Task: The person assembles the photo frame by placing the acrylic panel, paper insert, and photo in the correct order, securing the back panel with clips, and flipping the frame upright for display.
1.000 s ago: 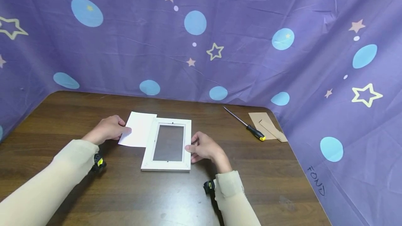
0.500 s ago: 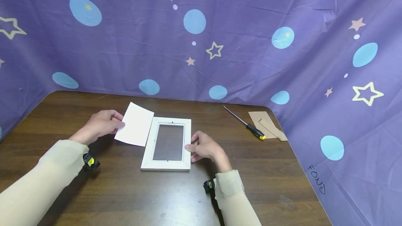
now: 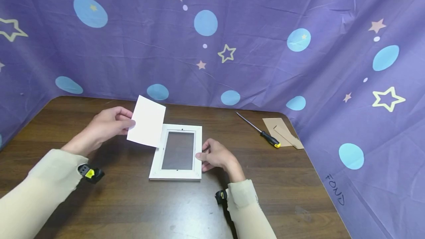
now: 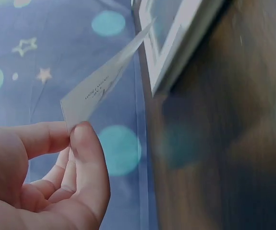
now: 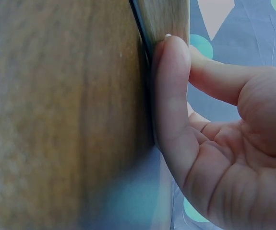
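Note:
A white picture frame (image 3: pixel 198 149) lies flat on the dark wooden table (image 3: pixel 139 202), its grey pane facing up. My left hand (image 3: pixel 109 124) pinches a white card (image 3: pixel 147 121) by its left edge and holds it tilted in the air over the frame's upper left corner. The left wrist view shows the card (image 4: pixel 104 84) between thumb and forefinger, with the frame (image 4: pixel 176 52) beyond it. My right hand (image 3: pixel 216 156) rests against the frame's right edge; in the right wrist view its fingers (image 5: pixel 171 96) lie along the frame's side (image 5: pixel 164 19).
A screwdriver (image 3: pixel 262 132) with a black and yellow handle lies at the back right, beside brown cardboard pieces (image 3: pixel 282 132). Purple cloth with stars and dots (image 3: pixel 252 47) walls the table at the back and both sides.
My left hand has lifted the white card off the table and raised it, tilting it up over the frame's corner. The right hand and the frame stayed put.

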Demonstrator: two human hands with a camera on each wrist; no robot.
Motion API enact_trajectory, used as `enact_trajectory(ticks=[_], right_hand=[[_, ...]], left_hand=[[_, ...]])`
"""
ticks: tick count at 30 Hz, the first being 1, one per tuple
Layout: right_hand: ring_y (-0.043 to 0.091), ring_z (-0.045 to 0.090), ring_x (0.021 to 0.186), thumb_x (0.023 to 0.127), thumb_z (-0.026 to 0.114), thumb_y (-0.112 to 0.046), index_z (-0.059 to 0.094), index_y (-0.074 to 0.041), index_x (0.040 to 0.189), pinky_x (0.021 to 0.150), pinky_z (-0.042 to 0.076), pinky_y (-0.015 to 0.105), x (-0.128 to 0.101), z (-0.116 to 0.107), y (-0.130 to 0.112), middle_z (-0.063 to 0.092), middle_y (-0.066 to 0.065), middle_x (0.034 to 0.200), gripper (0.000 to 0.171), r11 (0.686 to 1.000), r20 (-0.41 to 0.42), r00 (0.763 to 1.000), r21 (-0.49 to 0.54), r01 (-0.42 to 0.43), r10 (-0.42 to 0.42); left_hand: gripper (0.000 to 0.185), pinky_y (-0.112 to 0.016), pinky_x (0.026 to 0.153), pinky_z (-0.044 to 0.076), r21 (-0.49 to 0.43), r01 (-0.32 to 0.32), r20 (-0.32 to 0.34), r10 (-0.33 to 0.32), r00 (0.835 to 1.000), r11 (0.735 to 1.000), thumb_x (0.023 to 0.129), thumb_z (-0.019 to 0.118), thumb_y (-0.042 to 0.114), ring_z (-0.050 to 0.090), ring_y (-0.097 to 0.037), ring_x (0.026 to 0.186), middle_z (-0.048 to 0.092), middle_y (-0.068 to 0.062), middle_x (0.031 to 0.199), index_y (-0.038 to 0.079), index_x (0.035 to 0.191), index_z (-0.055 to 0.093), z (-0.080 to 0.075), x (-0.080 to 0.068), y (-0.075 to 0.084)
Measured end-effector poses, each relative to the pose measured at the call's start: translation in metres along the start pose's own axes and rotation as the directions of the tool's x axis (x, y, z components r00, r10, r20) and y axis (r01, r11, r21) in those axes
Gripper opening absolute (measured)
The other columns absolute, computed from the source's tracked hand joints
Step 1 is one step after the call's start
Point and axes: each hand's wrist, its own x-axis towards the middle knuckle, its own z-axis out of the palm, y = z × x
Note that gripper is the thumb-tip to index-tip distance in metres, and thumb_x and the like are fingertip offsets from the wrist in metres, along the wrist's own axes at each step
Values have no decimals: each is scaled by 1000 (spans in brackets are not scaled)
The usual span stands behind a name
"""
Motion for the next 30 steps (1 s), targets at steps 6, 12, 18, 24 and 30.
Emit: enact_trajectory(ticks=[6, 12, 18, 24, 30], right_hand=[[23, 69, 66, 99, 74, -6, 51, 4, 121, 66, 67, 38, 1, 0, 1, 61, 13, 88, 32, 1000, 1, 1000, 5, -9, 9], [23, 69, 65, 99, 74, -6, 52, 3, 120, 66, 67, 38, 0, 0, 1, 60, 13, 88, 31, 1000, 0, 1000, -3, -12, 12], [23, 69, 65, 100, 74, -6, 52, 3, 120, 65, 67, 39, 0, 1, 1, 60, 13, 87, 31, 1000, 2, 1000, -6, -12, 12], [23, 68, 66, 100, 74, -6, 51, 3, 121, 65, 67, 39, 1, 1, 1, 60, 13, 88, 32, 1000, 0, 1000, -6, -15, 15], [23, 68, 65, 100, 74, -6, 52, 1, 120, 64, 66, 38, 2, 0, 0, 60, 14, 87, 30, 1000, -8, 1000, -16, -22, 22]], left_hand=[[41, -27, 83, 62, -114, -29, 75, 37, 996, 993, 103, 67, 16, 67, -15, 94, 69, -16, 113, -9, 133, 54, 28, -4, 10], [42, -33, 87, 64, -152, 1, 124, 18, 992, 988, 101, 69, 14, 68, -19, 93, 69, -16, 111, -8, 133, 54, 50, -8, 14], [43, -35, 89, 64, -176, 45, 169, -15, 986, 983, 101, 70, 14, 68, -20, 93, 69, -16, 112, -7, 134, 53, 67, -9, 14], [43, -34, 86, 64, -215, 61, 191, -19, 981, 975, 100, 71, 12, 67, -20, 90, 69, -16, 110, -8, 134, 53, 80, -8, 12], [43, -33, 84, 64, -181, 66, 192, -31, 981, 981, 99, 72, 12, 67, -21, 89, 69, -16, 109, -7, 133, 54, 86, -10, 13]])
